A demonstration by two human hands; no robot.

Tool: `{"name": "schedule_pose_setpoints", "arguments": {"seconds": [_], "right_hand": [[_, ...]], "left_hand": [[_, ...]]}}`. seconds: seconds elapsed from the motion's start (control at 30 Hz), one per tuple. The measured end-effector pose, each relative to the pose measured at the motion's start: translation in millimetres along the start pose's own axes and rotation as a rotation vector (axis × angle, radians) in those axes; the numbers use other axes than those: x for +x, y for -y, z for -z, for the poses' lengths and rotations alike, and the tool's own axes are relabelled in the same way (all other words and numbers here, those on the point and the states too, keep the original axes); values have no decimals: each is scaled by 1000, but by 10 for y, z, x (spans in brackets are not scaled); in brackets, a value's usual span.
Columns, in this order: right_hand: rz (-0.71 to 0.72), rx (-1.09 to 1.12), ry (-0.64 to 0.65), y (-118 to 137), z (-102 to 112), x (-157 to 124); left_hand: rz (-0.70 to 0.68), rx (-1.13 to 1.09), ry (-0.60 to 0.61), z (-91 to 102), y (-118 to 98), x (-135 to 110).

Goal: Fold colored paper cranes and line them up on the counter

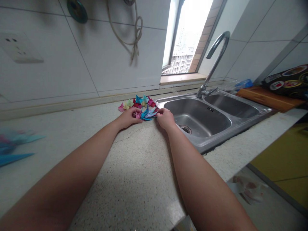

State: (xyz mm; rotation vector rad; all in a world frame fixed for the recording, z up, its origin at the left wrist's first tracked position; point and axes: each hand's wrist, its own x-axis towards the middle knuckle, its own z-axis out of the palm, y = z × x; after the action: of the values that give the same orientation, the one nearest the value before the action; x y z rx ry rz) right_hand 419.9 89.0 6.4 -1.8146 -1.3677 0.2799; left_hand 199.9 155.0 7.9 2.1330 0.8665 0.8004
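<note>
White tiled wall [55,73] beyond both grips. Pale speckled stone tabletop [134,179] beneath them, cracked just nearside of the left. Two-bowl stainless-steel sink [211,141] beside the right grip. Blue and teal pointed folded-paper pieces [16,157], blurred, well left of the left grip. Left hand [128,118] closed round the left end, right hand [166,118] pinching the right end, of a spiky blue, pink and lavender folded-paper cluster [146,113], which lies between them. Small multicoloured folded-paper pieces [137,102] just beyond. Step in hand, my reading: lining up the cluster. Next move calls for light, even fingertip pressure; points could crease.
</note>
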Motion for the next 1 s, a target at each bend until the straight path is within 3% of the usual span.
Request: {"name": "schedule_pose_setpoints", "arguments": {"seconds": [0.37,0.7,1.0], "right_hand": [[-4,42,-17,9,13,-6],[-25,52,-7,10,8,1],[-32,72,-13,-6,-19,14]], "left_hand": [[33,-38,-1,6,-9,-13],[-10,67,54,-36,-96,-39],[19,141,-23,-112,-125,10]]}}
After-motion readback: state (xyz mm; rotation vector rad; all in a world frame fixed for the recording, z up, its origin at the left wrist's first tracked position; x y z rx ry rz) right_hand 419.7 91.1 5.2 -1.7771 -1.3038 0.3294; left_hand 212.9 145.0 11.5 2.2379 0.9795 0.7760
